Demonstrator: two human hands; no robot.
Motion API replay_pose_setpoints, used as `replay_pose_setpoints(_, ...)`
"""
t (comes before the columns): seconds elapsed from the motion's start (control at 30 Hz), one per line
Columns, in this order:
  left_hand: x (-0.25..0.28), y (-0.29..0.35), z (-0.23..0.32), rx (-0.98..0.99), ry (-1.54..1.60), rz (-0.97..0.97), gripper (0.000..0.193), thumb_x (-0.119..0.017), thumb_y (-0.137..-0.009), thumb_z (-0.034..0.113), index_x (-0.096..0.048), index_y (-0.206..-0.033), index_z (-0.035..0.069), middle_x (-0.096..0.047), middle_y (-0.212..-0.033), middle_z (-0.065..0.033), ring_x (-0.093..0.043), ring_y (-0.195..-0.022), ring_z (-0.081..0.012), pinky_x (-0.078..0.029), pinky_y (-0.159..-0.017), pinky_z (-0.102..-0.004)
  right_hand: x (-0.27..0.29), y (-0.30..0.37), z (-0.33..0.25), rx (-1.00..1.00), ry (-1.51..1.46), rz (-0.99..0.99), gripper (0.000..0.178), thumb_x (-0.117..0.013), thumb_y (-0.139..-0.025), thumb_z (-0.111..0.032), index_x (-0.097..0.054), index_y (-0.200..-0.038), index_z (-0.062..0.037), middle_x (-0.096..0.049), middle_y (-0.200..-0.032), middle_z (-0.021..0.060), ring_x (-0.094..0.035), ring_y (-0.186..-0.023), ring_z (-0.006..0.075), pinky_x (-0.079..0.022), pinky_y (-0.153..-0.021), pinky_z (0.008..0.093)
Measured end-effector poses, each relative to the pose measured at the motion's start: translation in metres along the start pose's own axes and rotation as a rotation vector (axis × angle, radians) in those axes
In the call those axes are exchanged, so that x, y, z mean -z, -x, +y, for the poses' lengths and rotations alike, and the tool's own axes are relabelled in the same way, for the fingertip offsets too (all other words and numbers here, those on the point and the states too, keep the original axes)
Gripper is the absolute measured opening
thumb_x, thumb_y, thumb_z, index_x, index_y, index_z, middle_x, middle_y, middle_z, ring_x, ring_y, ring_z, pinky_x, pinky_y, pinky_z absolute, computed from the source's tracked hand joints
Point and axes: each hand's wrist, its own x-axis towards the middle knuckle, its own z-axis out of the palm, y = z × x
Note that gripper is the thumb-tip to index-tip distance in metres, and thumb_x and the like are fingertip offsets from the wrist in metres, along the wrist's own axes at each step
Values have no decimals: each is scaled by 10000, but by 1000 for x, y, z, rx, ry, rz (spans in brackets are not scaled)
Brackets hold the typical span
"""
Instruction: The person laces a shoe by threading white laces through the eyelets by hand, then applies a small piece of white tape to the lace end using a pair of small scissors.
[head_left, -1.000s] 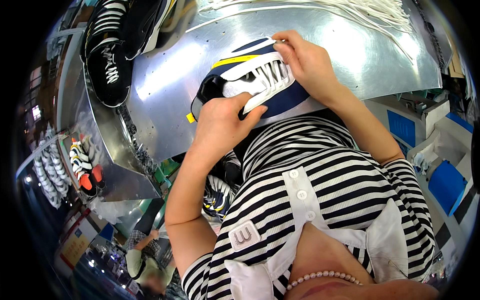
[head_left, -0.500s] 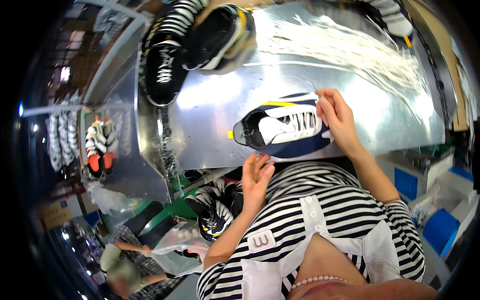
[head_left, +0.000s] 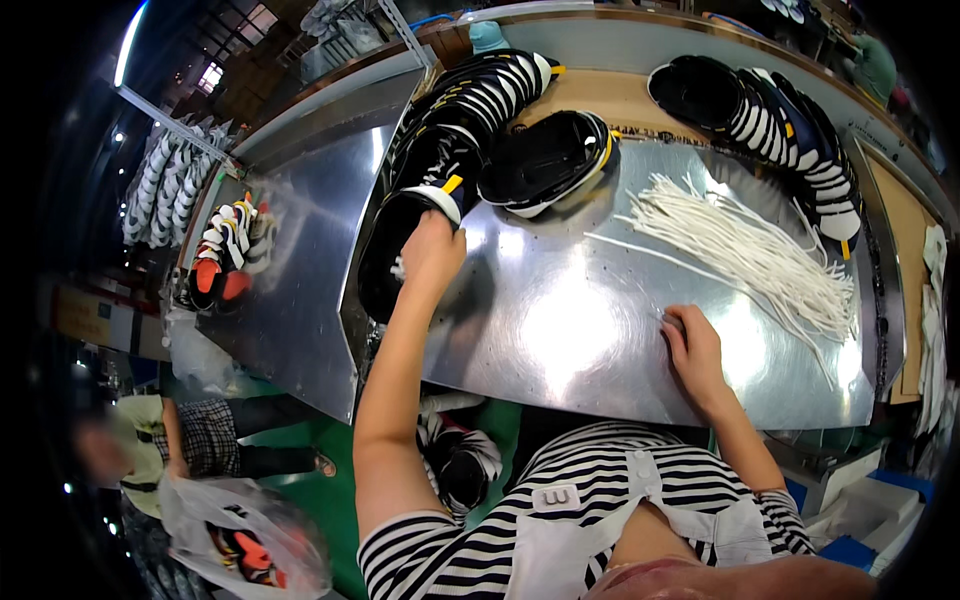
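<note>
Left hand (head_left: 432, 250) clasps black sneaker (head_left: 395, 250) on steel tabletop (head_left: 560, 320); right hand (head_left: 692, 352) empty, fingers curled, beside white laces (head_left: 750, 255).

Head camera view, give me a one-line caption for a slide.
Left hand on a black shoe at the metal table, right hand resting flat near white laces.

left hand (head_left: 432, 250) stretched far forward with fingers curled down, right hand (head_left: 692, 352) resting flat nearer the body
</note>
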Motion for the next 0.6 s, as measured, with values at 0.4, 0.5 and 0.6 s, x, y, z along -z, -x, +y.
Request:
replay_pose_setpoints(0.4,-91,-99,-32,-87,752,260,882,-742,-825,257,-236,-1492,-22,-435,-1418,-244,-453,-1305,-342,-394,-1057,-399,18,-20,40,124,383,80,363,-684,-773,-41,-588,-1123,-58,-540,-1205,152,-486,-1144,355,-361,-989,439)
replay_pose_setpoints(0.5,-22,9,22,-127,1844,-166,855,-541,-976,318,62,-1545,109,-361,-1483,-256,-387,-1364,-379,-332,-1104,-486,17,-23,25,168,340,162,353,-677,-781,-25,-588,-1122,-35,-551,-1213,149,-483,-1158,360,-359,-1005,436)
replay_pose_setpoints(0.6,8,81,54,-193,2114,-416,949,-462,-936,611,156,-1530,205,-371,-1476,-272,-316,-1393,-430,-271,-1121,-540,7,-54,-27,291,212,174,355,-681,-792,-28,-597,-1138,-35,-557,-1222,138,-530,-1104,323,-405,-962,412)
